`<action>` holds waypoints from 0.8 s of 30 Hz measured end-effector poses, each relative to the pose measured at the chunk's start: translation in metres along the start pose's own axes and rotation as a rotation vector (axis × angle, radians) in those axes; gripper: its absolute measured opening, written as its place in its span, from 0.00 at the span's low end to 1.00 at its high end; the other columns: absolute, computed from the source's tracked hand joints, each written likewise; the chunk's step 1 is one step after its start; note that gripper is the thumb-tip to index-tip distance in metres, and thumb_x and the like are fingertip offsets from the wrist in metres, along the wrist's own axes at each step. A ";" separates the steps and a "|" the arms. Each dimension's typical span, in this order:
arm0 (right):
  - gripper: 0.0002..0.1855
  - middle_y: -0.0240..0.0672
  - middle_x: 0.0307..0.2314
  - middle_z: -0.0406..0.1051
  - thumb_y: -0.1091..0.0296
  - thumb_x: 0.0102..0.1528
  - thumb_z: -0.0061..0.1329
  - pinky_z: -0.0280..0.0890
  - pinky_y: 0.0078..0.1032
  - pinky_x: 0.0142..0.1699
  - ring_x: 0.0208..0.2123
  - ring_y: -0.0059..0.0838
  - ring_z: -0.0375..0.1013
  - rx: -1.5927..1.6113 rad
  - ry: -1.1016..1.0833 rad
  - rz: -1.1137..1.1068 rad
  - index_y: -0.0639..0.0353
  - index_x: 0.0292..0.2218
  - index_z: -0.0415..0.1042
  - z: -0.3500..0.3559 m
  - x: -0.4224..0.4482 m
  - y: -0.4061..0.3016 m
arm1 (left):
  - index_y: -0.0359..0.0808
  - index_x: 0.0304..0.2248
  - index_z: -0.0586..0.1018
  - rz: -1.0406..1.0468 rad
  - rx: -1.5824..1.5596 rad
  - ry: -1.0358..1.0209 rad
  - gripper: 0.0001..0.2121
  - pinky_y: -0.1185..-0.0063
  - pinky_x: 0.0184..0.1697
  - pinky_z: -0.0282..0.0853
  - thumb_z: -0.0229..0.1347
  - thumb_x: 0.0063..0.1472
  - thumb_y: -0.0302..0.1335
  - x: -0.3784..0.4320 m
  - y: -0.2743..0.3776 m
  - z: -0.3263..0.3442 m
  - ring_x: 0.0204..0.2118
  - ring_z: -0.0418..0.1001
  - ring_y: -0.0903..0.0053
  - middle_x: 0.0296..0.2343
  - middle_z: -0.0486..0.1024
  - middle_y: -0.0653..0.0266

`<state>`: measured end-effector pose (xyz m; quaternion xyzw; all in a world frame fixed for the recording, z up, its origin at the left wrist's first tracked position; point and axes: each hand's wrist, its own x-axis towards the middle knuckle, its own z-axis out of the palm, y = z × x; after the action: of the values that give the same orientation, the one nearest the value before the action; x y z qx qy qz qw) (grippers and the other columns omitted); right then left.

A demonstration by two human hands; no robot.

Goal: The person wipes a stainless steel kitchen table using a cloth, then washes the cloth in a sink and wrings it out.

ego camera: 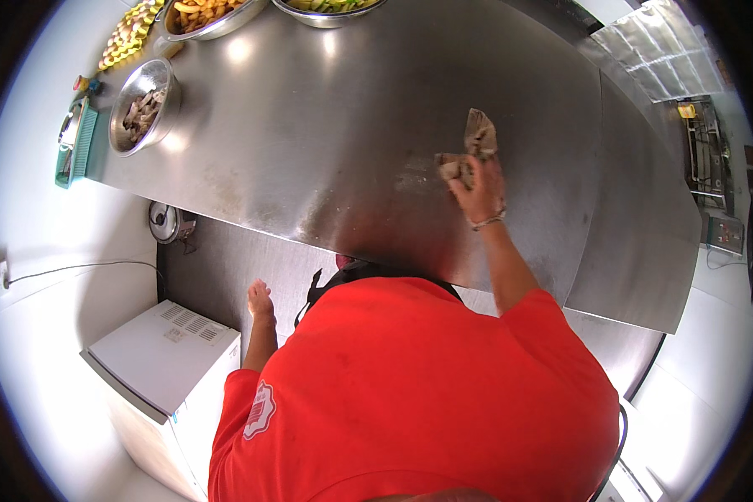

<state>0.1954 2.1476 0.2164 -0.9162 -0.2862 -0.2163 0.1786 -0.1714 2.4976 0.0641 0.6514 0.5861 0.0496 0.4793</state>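
My right hand (482,191) is over the stainless steel table (376,113), right of the middle, with its fingers closed on a crumpled brownish cloth (480,135). One part of the cloth sticks out ahead of the fingers and another to their left; it lies at or just above the metal. Pale specks and smears mark the steel left of this hand. My left hand (261,299) hangs beside my body, off the table's near edge, fingers slightly bent, and nothing shows in it.
A steel bowl of greyish pieces (144,110), a green basket (76,144) and egg trays (128,34) stand at the left. Bowls of orange-brown food (210,22) and green pieces (329,14) are at the far edge. A white appliance (166,354) stands low left.
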 end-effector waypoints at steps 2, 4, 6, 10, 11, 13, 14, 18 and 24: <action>0.19 0.42 0.29 0.60 0.65 0.34 0.49 0.56 0.36 0.35 0.33 0.42 0.60 0.168 -0.063 0.027 0.54 0.32 0.63 0.022 0.003 -0.034 | 0.31 0.33 0.68 0.034 -0.017 -0.039 0.20 0.78 0.33 0.62 0.41 0.52 0.43 -0.001 -0.008 -0.002 0.29 0.67 0.75 0.27 0.68 0.62; 0.13 0.40 0.27 0.61 0.68 0.33 0.46 0.57 0.34 0.34 0.31 0.40 0.61 0.225 -0.092 -0.068 0.54 0.27 0.65 0.035 0.014 -0.069 | 0.31 0.32 0.68 0.080 -0.041 -0.087 0.20 0.79 0.33 0.62 0.41 0.52 0.43 -0.003 -0.010 0.000 0.29 0.67 0.75 0.27 0.68 0.62; 0.09 0.38 0.22 0.61 0.70 0.33 0.44 0.58 0.33 0.33 0.29 0.39 0.61 0.425 -0.139 -0.133 0.55 0.23 0.65 0.050 0.012 -0.098 | 0.31 0.31 0.69 -0.020 0.071 -0.054 0.20 0.79 0.33 0.62 0.41 0.52 0.43 -0.007 -0.011 0.004 0.28 0.66 0.76 0.26 0.67 0.63; 0.10 0.38 0.23 0.65 0.73 0.34 0.43 0.59 0.28 0.36 0.30 0.36 0.63 0.808 -0.303 -0.066 0.56 0.25 0.67 0.055 0.015 -0.131 | 0.32 0.31 0.68 -0.083 0.064 -0.152 0.19 0.79 0.32 0.62 0.41 0.52 0.42 0.020 -0.055 -0.005 0.27 0.64 0.77 0.24 0.66 0.64; 0.11 0.40 0.24 0.66 0.73 0.35 0.43 0.59 0.26 0.37 0.30 0.35 0.64 1.066 -0.304 0.064 0.56 0.27 0.67 0.049 0.018 -0.131 | 0.32 0.31 0.68 -0.071 0.067 -0.165 0.19 0.79 0.32 0.62 0.41 0.52 0.42 0.020 -0.054 -0.004 0.27 0.64 0.77 0.24 0.66 0.64; 0.13 0.36 0.28 0.66 0.75 0.36 0.41 0.61 0.20 0.36 0.31 0.28 0.66 1.378 -0.513 0.553 0.57 0.29 0.67 0.025 0.030 -0.108 | 0.33 0.31 0.68 -0.053 -0.057 -0.137 0.18 0.79 0.31 0.62 0.41 0.52 0.42 0.022 -0.051 -0.002 0.27 0.63 0.77 0.25 0.65 0.64; 0.14 0.35 0.28 0.66 0.76 0.36 0.41 0.62 0.20 0.35 0.31 0.27 0.66 1.559 -0.594 0.809 0.58 0.30 0.66 0.013 0.037 -0.089 | 0.34 0.31 0.67 -0.055 -0.049 -0.147 0.19 0.79 0.28 0.61 0.41 0.52 0.43 0.025 -0.049 -0.002 0.27 0.64 0.77 0.26 0.65 0.63; 0.19 0.38 0.31 0.65 0.78 0.36 0.40 0.65 0.24 0.36 0.32 0.30 0.66 1.759 0.034 1.046 0.61 0.35 0.64 -0.035 0.043 0.016 | 0.34 0.31 0.67 -0.155 -0.016 -0.184 0.18 0.80 0.26 0.60 0.41 0.52 0.43 0.020 0.006 0.006 0.28 0.64 0.77 0.28 0.66 0.63; 0.17 0.37 0.31 0.66 0.72 0.38 0.41 0.63 0.24 0.37 0.32 0.31 0.67 0.632 0.550 1.110 0.61 0.35 0.65 -0.034 -0.054 0.242 | 0.35 0.31 0.68 0.116 0.364 -0.368 0.17 0.81 0.23 0.59 0.41 0.53 0.42 0.028 0.040 0.021 0.25 0.66 0.78 0.26 0.68 0.64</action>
<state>0.2910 1.9214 0.1687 -0.7430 0.2308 -0.2235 0.5871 -0.1207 2.5141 0.0659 0.7575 0.4500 -0.1486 0.4490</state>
